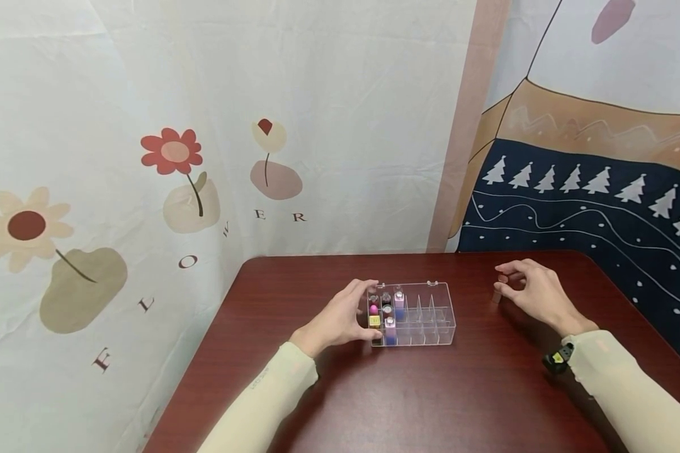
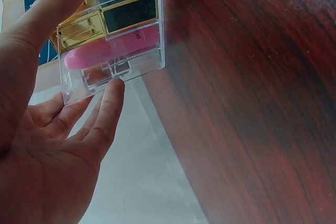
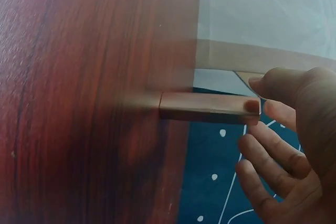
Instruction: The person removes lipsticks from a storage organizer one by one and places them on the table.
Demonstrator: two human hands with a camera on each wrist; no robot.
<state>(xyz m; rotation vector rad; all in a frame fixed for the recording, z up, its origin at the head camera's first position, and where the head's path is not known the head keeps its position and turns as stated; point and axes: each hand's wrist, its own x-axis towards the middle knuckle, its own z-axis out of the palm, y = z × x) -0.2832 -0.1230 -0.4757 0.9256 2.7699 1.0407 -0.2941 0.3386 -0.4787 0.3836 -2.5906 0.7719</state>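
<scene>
A clear divided plastic case (image 1: 425,340) lies on the table, with several lipsticks and small cosmetics in its left compartments. My left hand (image 1: 342,318) grips its left end, thumb at the front and fingers at the back. Through the case wall, the left wrist view shows a gold-and-black lipstick (image 2: 131,14) and a pink tube (image 2: 110,51). To the right, a copper-coloured, lipstick-like tube (image 3: 205,106) stands upright on the table. My right hand (image 1: 538,296) is around its top, fingers spread, with a gap between thumb and tube in the right wrist view.
The dark red wooden table (image 1: 430,402) carries the case and the tube. Behind it hangs a white cloth (image 1: 345,126) with printed flowers, and a dark blue printed cloth (image 1: 544,214) is on the right. A dark strap device (image 1: 559,358) sits at the right wrist.
</scene>
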